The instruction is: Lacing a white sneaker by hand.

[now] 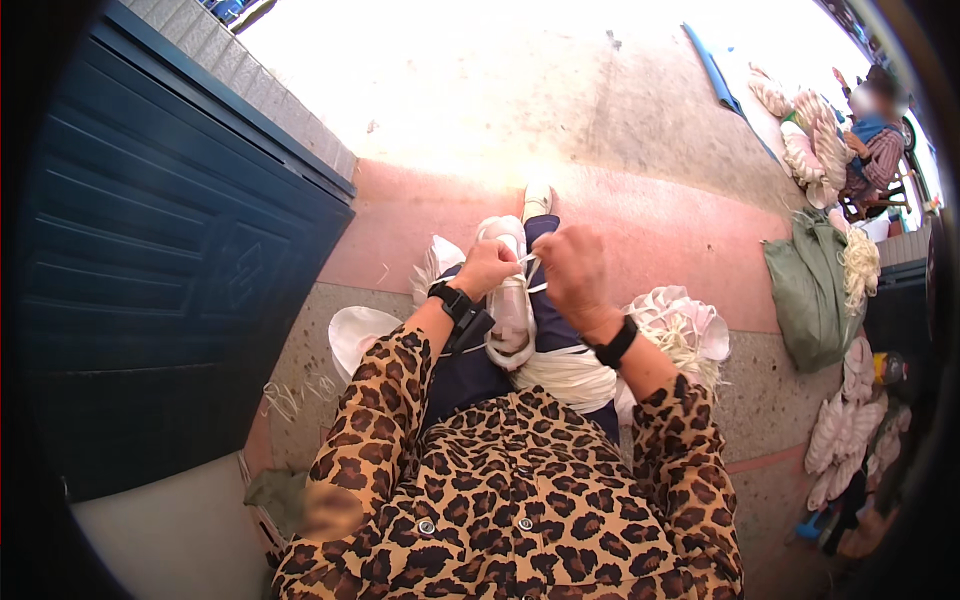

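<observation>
A white shoe lies along my lap, its toe pointing away from me. Over its front part, my left hand is closed in a pinch on a white shoelace. Just right of the shoe my right hand, slightly blurred, also has its fingers closed on the lace, which runs between the two hands. A thick bundle of white laces rests across my right thigh. The shoe's eyelets are partly hidden by my left hand.
Beside my right leg is a pile of white shoes and laces; a white shoe piece lies to my left. A dark blue door stands at left. At right are a green sack, bundled shoes and a seated person.
</observation>
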Demonstrator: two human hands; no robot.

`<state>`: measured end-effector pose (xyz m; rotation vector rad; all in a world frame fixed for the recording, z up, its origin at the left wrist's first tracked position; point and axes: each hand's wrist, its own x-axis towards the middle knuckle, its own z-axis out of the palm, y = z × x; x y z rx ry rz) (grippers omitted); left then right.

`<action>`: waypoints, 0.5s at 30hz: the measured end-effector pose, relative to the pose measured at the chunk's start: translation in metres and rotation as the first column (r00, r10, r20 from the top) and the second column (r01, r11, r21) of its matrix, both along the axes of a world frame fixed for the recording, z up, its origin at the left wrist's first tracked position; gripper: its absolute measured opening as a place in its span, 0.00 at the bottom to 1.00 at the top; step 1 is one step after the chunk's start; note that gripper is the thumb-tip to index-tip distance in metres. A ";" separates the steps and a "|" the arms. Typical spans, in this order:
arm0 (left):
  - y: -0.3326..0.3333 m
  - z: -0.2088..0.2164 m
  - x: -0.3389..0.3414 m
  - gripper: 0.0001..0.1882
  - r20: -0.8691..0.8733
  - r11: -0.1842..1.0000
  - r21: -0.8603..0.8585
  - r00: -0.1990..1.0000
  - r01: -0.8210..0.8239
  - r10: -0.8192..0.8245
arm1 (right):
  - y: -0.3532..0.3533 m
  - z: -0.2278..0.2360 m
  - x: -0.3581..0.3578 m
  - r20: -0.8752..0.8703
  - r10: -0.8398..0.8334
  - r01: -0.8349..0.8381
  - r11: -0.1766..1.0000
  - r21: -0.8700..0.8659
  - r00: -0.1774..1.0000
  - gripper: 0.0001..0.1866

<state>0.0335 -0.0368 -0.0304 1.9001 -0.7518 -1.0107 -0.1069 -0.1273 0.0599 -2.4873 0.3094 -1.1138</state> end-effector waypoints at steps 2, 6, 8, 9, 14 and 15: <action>-0.005 -0.003 -0.003 0.07 0.008 0.999 -0.018 0.999 0.039 -0.039 | -0.022 0.077 -0.007 0.258 -0.092 0.087 0.996 0.029 0.962 0.04; -0.014 0.004 -0.013 0.08 0.173 0.948 0.129 0.935 0.290 -0.309 | -0.073 0.194 -0.056 0.718 -0.324 0.305 0.938 0.162 0.616 0.06; -0.022 0.015 -0.020 0.09 0.336 0.912 0.212 0.850 0.352 -0.406 | -0.091 0.206 -0.086 0.762 -0.338 0.301 0.933 0.197 0.552 0.07; -0.018 0.015 -0.018 0.09 0.336 0.911 0.214 0.849 0.352 -0.407 | -0.092 0.203 -0.091 0.731 -0.310 0.132 0.947 0.292 0.608 0.07; 0.037 0.020 -0.015 0.11 0.501 0.941 0.311 0.818 0.134 -0.283 | -0.081 0.121 -0.066 0.474 0.024 -0.435 0.441 0.785 0.880 0.08; 0.042 0.026 -0.021 0.11 0.512 0.953 0.289 0.825 0.096 -0.239 | -0.070 0.100 -0.057 0.388 0.016 -0.382 0.215 0.899 0.922 0.07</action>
